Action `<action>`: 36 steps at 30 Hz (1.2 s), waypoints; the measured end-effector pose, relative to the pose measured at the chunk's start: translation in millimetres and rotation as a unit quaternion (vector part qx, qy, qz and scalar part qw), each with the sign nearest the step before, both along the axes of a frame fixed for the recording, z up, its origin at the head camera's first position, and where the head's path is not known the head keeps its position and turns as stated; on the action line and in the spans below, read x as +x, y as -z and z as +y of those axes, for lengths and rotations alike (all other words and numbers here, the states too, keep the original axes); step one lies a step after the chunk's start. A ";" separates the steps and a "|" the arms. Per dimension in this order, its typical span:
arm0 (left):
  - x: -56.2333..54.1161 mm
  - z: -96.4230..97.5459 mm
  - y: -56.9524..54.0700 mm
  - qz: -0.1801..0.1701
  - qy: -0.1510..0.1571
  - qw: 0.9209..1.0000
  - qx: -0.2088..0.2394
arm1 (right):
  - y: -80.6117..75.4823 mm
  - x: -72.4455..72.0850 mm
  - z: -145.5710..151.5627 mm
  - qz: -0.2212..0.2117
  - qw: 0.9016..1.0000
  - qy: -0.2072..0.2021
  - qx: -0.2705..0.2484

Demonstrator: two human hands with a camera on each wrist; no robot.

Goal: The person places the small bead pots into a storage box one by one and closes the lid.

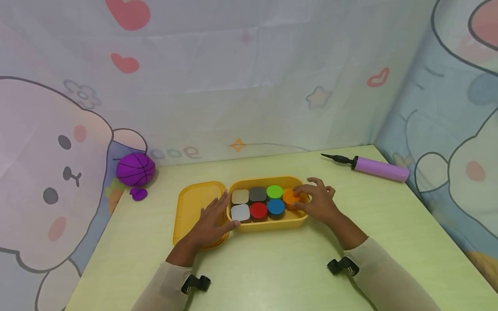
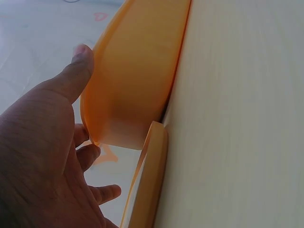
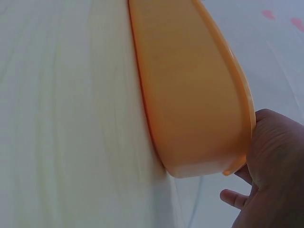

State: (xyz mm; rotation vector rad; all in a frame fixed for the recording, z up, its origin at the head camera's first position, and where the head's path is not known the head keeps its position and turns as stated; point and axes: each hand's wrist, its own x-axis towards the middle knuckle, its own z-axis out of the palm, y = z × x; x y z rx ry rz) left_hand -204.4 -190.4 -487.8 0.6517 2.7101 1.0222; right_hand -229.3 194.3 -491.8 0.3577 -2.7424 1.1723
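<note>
A yellow oblong tub [image 1: 272,225] holds small lidded jars in two rows. Their lids are beige [image 1: 240,197], dark grey [image 1: 257,194], green [image 1: 274,191], white [image 1: 240,213], red [image 1: 258,211], blue [image 1: 276,207] and orange [image 1: 290,199]. At the tub's right end my right hand [image 1: 320,204] pinches the orange-lidded jar between thumb and finger, the other fingers spread. My left hand [image 1: 210,225] rests against the left end, fingers extended, thumb at the front rim. In the wrist views, the tub's outer wall [image 2: 135,80] hides the jars, and the right fingertips [image 3: 232,198] show only partly.
A flat yellow lid [image 1: 190,207] lies left of the tub, partly under my left hand. Far left are a purple ball [image 1: 135,169] and a small purple duck-shaped toy [image 1: 138,194]. A purple hand pump [image 1: 381,169] lies at the back right, near the printed curtain.
</note>
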 end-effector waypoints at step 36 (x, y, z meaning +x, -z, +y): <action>-3.5 -9.8 -8.5 0.034 -0.056 0.998 -0.020 | -6.3 1.6 -1.0 0.040 0.999 -0.009 -0.034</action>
